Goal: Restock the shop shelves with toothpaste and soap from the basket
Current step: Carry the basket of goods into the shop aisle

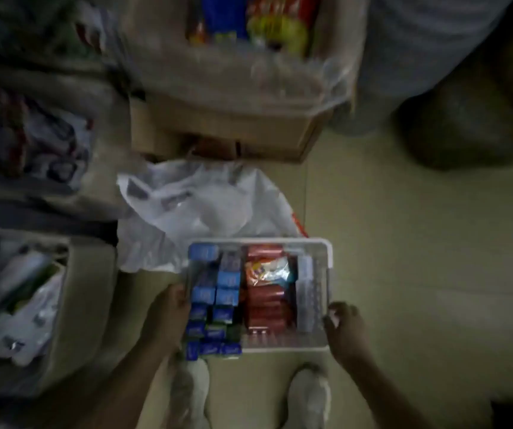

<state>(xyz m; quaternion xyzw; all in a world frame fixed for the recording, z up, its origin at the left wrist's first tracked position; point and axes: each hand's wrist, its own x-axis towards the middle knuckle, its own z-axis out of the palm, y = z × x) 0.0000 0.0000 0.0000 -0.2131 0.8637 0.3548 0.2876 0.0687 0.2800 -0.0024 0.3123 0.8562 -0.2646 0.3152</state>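
A white plastic basket (326, 246) is held low over the floor, just ahead of my feet. Blue soap boxes (215, 292) fill its left half. Red toothpaste boxes (266, 298) lie in its middle, with an orange-and-clear packet (267, 270) on top. Pale boxes (307, 292) line its right side. My left hand (168, 311) grips the basket's left rim. My right hand (343, 329) grips the right rim near its front corner. The picture is dim and blurred.
A crumpled white plastic bag (199, 209) lies just beyond the basket. A cardboard box (227, 131) with colourful goods stands farther back. Another open carton (32, 305) with packets is at the left. Shelves (26, 140) with goods run along the left. Bare floor (419, 258) lies to the right.
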